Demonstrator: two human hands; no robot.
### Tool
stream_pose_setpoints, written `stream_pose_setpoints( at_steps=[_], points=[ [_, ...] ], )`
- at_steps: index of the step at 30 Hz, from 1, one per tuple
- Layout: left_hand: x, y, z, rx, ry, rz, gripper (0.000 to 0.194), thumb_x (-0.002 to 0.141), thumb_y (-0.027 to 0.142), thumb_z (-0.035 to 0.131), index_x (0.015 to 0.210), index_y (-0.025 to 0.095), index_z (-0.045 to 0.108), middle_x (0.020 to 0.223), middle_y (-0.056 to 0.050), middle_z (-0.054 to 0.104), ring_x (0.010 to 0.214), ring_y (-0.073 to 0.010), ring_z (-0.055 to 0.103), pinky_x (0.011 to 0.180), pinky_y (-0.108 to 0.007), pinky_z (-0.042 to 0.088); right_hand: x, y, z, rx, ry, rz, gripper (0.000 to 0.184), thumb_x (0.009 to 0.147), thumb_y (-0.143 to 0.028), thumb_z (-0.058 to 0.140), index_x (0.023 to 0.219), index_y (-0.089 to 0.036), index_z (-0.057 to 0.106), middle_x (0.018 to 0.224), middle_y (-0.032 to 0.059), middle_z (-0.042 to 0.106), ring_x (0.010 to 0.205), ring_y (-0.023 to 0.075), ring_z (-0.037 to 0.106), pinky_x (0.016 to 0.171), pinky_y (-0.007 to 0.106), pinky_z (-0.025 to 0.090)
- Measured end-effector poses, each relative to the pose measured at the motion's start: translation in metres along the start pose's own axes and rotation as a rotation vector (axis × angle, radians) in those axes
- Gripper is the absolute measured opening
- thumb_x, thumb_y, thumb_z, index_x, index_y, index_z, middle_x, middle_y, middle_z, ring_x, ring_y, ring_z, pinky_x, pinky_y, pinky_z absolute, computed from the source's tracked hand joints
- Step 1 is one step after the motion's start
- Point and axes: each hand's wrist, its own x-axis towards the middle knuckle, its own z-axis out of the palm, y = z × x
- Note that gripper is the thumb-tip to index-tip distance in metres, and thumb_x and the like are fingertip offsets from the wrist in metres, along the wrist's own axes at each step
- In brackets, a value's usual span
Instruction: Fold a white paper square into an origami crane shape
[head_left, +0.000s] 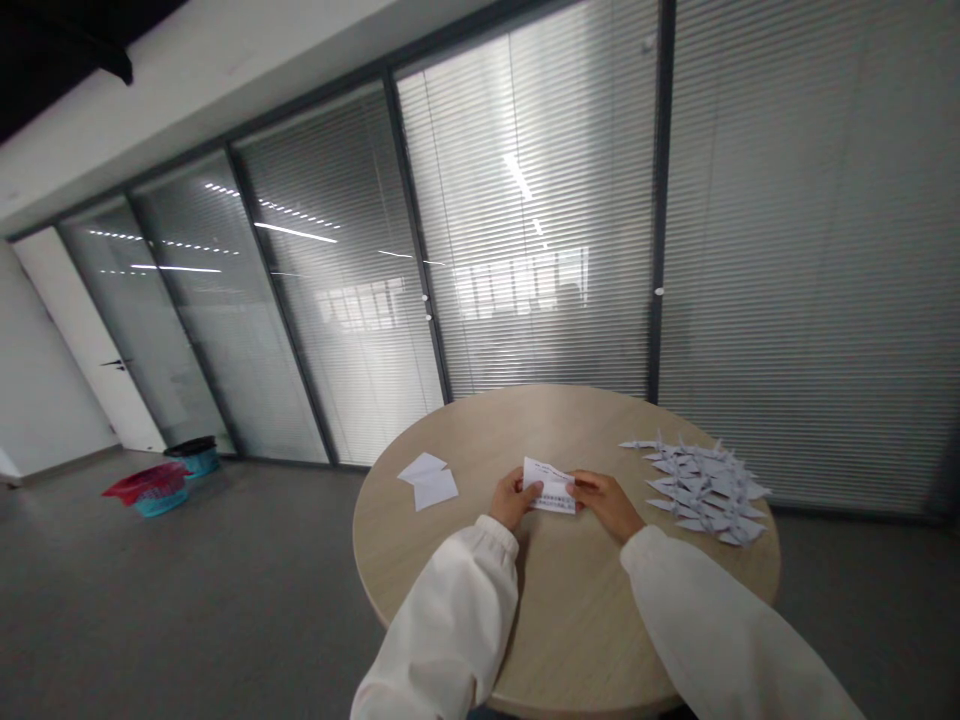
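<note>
A small sheet of white paper point(553, 488) with printed lines of dark text is held up over the middle of the round table. My left hand point(513, 499) grips its left edge, thumb on the near face. At the right edge my right hand point(609, 503) pinches it, the thumb also in front and the fingers mostly behind. To the left lie a few loose pieces of white paper point(435, 488), overlapping. On the right side sits a cluster of folded white paper figures point(709, 490) with pointed tips, set close together in rows.
The round wooden table point(577, 620) stands before a glass partition with blinds point(525, 200). On the floor at left are two bins, one with a red liner point(146, 485) and one with a black liner point(191, 447). A white door point(90, 340) is farther left.
</note>
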Motion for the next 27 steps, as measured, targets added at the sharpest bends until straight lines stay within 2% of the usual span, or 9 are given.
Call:
stream_pose_setpoints(
  at_steps=[3,6,10,14,19,21,24,27],
  points=[
    [-0.002,0.003,0.002,-0.076,0.005,-0.026,0.041,0.055,0.030,0.070,0.090,0.013,0.057,0.073,-0.004,0.062,0.059,-0.0135,0.056,0.055,-0.025,0.044,0.000,-0.003,0.000,-0.022,0.017,-0.002,0.029,0.070,-0.036,0.054,0.087,-0.016,0.067,0.080,0.0050,0.066,0.069,0.0172,0.058,0.059,0.027,0.046],
    [-0.005,0.008,0.005,-0.145,0.008,-0.045,0.032,0.055,0.024,0.067,0.083,0.013,0.058,0.071,-0.003,0.062,0.059,-0.0126,0.055,0.056,-0.025,0.044,-0.001,-0.008,0.000,-0.027,0.049,-0.005,0.026,0.069,-0.031,0.051,0.082,-0.017,0.070,0.080,0.0057,0.067,0.071,0.0182,0.059,0.062,0.028,0.046],
    [-0.008,0.015,0.008,-0.203,0.023,-0.102,0.021,0.057,0.022,0.060,0.076,0.013,0.059,0.074,-0.006,0.063,0.067,-0.0160,0.057,0.064,-0.030,0.046,-0.002,-0.015,0.001,-0.050,0.076,0.003,0.027,0.068,-0.028,0.048,0.080,-0.017,0.070,0.080,0.0056,0.067,0.072,0.0188,0.059,0.065,0.029,0.045],
    [-0.010,0.020,0.010,-0.261,0.014,-0.157,0.027,0.064,0.034,0.054,0.076,0.011,0.060,0.070,-0.008,0.062,0.065,-0.0171,0.058,0.064,-0.031,0.046,-0.004,-0.018,0.003,-0.079,0.073,0.002,0.028,0.069,-0.024,0.045,0.081,-0.018,0.070,0.081,0.0055,0.066,0.074,0.0185,0.058,0.066,0.029,0.044],
    [-0.010,0.021,0.012,-0.243,0.004,-0.224,0.053,0.068,0.060,0.046,0.074,0.010,0.060,0.066,-0.007,0.060,0.059,-0.0164,0.057,0.057,-0.029,0.044,-0.004,-0.015,0.003,-0.137,0.021,-0.059,0.030,0.073,-0.022,0.040,0.083,-0.019,0.069,0.084,0.0055,0.064,0.076,0.0171,0.057,0.068,0.027,0.044],
    [-0.009,0.018,0.011,-0.171,-0.002,-0.195,0.051,0.064,0.059,0.053,0.076,0.011,0.059,0.068,-0.006,0.060,0.062,-0.0160,0.057,0.059,-0.029,0.044,-0.004,-0.014,0.003,-0.178,0.027,-0.095,0.027,0.075,-0.025,0.043,0.083,-0.019,0.068,0.085,0.0057,0.064,0.080,0.0177,0.057,0.072,0.028,0.043],
    [-0.007,0.012,0.008,-0.016,0.000,-0.109,0.044,0.053,0.043,0.072,0.083,0.013,0.058,0.072,-0.003,0.061,0.065,-0.0145,0.056,0.061,-0.027,0.043,-0.004,-0.013,0.003,-0.255,0.060,-0.142,0.022,0.074,-0.030,0.051,0.082,-0.018,0.067,0.083,0.0050,0.063,0.079,0.0179,0.056,0.073,0.028,0.042],
    [-0.004,0.005,0.004,0.136,-0.003,-0.002,0.044,0.051,0.038,0.074,0.085,0.013,0.060,0.073,-0.003,0.062,0.066,-0.0133,0.055,0.061,-0.024,0.041,-0.004,-0.012,0.003,-0.287,0.084,-0.144,0.019,0.073,-0.030,0.053,0.082,-0.018,0.064,0.078,0.0026,0.061,0.069,0.0154,0.054,0.065,0.026,0.042]
  ],
)
